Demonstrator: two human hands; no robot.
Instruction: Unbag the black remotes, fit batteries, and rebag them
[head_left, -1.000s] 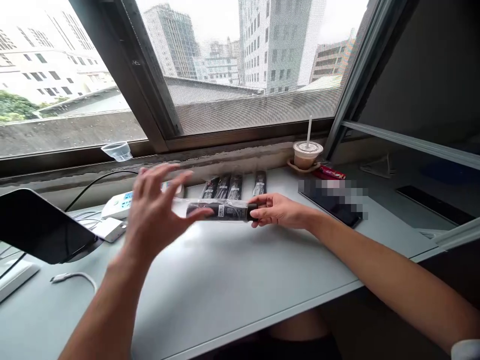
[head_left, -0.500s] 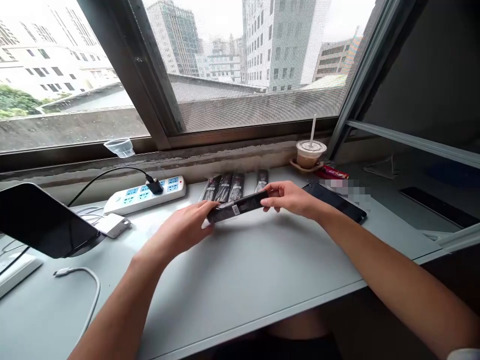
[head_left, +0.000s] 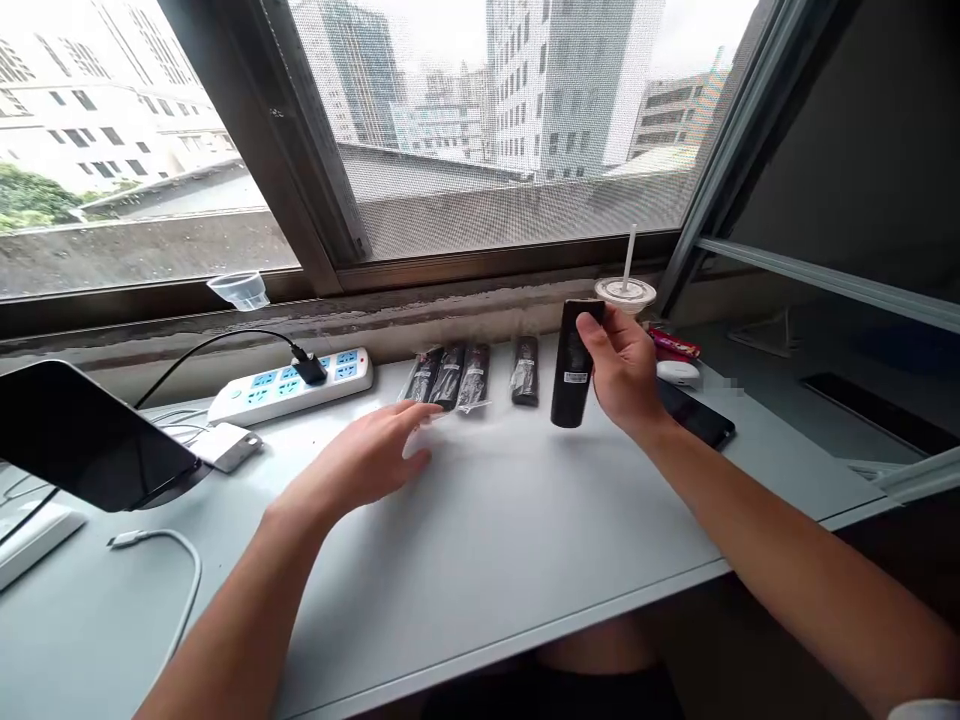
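My right hand [head_left: 622,370] grips a slim black remote control [head_left: 571,368] and holds it upright above the grey desk [head_left: 480,540], its label facing me. My left hand [head_left: 367,460] lies palm down on the desk with its fingers stretched toward something clear under the fingertips, which I cannot make out. Just beyond my left fingertips three wrapped black remotes [head_left: 448,378] lie side by side near the wall. A further wrapped remote [head_left: 525,370] lies apart to their right, beside the held one.
A white power strip [head_left: 292,386] with a black plug lies at the back left, a dark tablet [head_left: 82,440] and a white cable [head_left: 161,555] at left. A lidded drink with a straw [head_left: 626,290], a red packet [head_left: 675,345] and a phone [head_left: 694,415] sit at right.
My right hand has lifted the black remote out of its clear wrap, swung it upright and carried it to the right. My left hand let go and dropped flat onto the desk.
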